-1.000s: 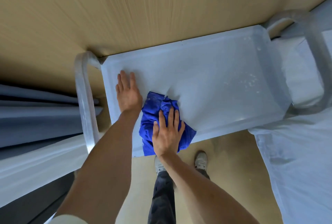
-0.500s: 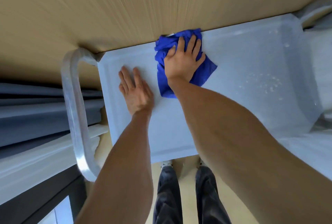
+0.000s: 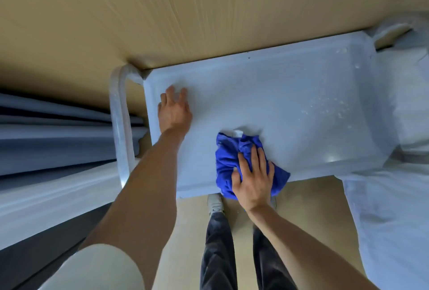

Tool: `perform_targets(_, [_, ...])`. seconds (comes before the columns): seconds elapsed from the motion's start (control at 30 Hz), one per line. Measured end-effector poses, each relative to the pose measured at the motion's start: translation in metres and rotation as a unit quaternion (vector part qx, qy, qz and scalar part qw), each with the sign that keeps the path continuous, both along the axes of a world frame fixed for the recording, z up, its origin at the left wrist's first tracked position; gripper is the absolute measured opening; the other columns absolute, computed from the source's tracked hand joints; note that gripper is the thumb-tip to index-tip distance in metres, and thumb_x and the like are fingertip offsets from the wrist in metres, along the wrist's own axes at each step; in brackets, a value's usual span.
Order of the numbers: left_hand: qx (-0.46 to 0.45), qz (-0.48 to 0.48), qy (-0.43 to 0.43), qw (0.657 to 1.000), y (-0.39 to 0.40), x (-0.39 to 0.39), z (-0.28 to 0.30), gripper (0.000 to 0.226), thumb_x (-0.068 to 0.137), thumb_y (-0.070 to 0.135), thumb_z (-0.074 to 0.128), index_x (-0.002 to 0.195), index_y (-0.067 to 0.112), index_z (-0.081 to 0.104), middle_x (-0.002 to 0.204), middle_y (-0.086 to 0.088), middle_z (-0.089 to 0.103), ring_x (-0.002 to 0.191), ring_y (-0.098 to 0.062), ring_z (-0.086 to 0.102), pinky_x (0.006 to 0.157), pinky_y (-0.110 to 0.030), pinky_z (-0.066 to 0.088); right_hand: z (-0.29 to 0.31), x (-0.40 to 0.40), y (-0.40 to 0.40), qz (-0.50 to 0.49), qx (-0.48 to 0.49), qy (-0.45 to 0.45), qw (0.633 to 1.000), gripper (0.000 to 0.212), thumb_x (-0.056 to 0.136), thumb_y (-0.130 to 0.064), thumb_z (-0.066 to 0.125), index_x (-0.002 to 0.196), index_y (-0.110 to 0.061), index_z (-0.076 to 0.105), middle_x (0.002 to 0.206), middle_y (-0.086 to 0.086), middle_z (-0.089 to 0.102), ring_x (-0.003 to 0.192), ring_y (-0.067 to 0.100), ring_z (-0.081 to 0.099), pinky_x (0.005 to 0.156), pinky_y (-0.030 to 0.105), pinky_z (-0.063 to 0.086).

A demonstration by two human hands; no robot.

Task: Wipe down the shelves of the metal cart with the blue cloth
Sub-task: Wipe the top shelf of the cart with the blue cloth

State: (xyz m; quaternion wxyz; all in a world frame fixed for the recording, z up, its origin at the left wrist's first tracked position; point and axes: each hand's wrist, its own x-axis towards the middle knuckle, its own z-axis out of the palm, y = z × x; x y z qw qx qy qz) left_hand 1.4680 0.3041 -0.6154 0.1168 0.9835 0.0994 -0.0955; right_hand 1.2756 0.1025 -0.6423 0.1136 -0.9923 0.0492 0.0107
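Note:
The metal cart's top shelf (image 3: pixel 267 94) is a pale grey tray seen from above, with a curved handle (image 3: pixel 120 127) at its left end. A crumpled blue cloth (image 3: pixel 228 162) with a small white label lies on the shelf near its front edge. My right hand (image 3: pixel 253 178) presses flat on the cloth, fingers spread over it. My left hand (image 3: pixel 174 110) rests palm down on the shelf's left part, holding nothing. White specks dot the shelf's right side (image 3: pixel 325 108).
A tan wall (image 3: pixel 185 11) runs right behind the cart. Grey folded panels (image 3: pixel 58 131) lie to the left. A white sheet-covered surface (image 3: pixel 394 208) sits at the right. My legs and shoes (image 3: pixel 216 203) stand on the tan floor just below the shelf's front edge.
My right hand has dragged the blue cloth from the shelf's far edge back to the front edge and a little rightward. My left hand stays flat on the left side.

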Motion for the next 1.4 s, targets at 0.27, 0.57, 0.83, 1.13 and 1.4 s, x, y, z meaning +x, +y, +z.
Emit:
perform_targets(0.27, [-0.109, 0.312, 0.138, 0.934, 0.053, -0.020, 0.004, 0.047, 0.104, 0.038, 0.026, 0.132, 0.011, 0.051, 0.132, -0.012, 0.055, 0.120, -0.035, 0.051, 0.091, -0.039, 0.041, -0.013, 0.130, 0.033, 0.006, 0.001, -0.022, 1.000, 0.039, 0.092, -0.034, 0.051, 0.126, -0.020, 0.064, 0.143, 0.018, 0.052, 0.136, 0.033, 0.045, 0.101, 0.054, 0.038])
perform_targets(0.57, [-0.251, 0.416, 0.078, 0.870, 0.053, -0.025, -0.004, 0.047, 0.102, 0.047, 0.035, 0.135, 0.019, 0.052, 0.130, -0.011, 0.059, 0.119, -0.032, 0.055, 0.097, -0.039, 0.042, -0.007, 0.138, 0.130, 0.039, 0.032, -0.008, 0.999, 0.050, 0.088, -0.052, 0.048, 0.124, -0.022, 0.064, 0.148, 0.012, 0.047, 0.139, 0.031, 0.040, 0.111, 0.056, 0.024])
perform_targets(0.83, [-0.265, 0.398, 0.080, 0.875, 0.056, -0.018, -0.008, 0.046, 0.104, 0.039, 0.030, 0.137, 0.014, 0.050, 0.138, -0.013, 0.053, 0.127, -0.032, 0.049, 0.104, -0.041, 0.038, 0.012, -0.020, 0.163, 0.105, 0.082, -0.018, 0.991, 0.035, 0.091, -0.036, 0.046, 0.111, -0.022, 0.071, 0.139, 0.009, 0.057, 0.134, 0.029, 0.049, 0.104, 0.056, 0.038])
perform_targets(1.13, [-0.077, 0.203, 0.116, 0.969, -0.023, 0.009, 0.017, 0.069, 0.099, 0.033, 0.047, 0.156, 0.027, 0.007, 0.161, -0.020, -0.011, 0.149, -0.037, -0.006, 0.113, -0.055, 0.024, 0.016, -0.007, 0.134, 0.064, 0.074, -0.034, 0.995, 0.041, 0.088, -0.031, 0.039, 0.112, -0.018, 0.070, 0.139, 0.009, 0.058, 0.132, 0.030, 0.051, 0.103, 0.058, 0.042])
perform_targets(1.4, [-0.040, 0.172, 0.183, 0.967, -0.046, 0.017, 0.010, 0.086, 0.093, 0.046, 0.056, 0.156, 0.029, -0.001, 0.157, -0.019, -0.028, 0.146, -0.038, -0.020, 0.112, -0.058, 0.021, -0.007, -0.004, 0.031, -0.032, 0.033, -0.060, 0.997, 0.032, 0.094, -0.036, 0.051, 0.115, -0.022, 0.070, 0.141, 0.009, 0.057, 0.134, 0.029, 0.049, 0.105, 0.055, 0.036])
